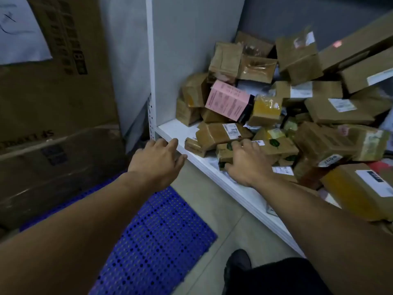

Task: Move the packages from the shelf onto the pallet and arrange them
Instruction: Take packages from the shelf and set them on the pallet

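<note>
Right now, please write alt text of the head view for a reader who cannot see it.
The right hand grips a brown package with green leaf marks at the front of a white shelf heaped with brown packages and one pink box. The open left hand is at the shelf's edge, above a blue pallet.

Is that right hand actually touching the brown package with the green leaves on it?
Touching. The head view shows the right hand with fingers curled over the leaf-printed package and its thumb against the near end.
</note>
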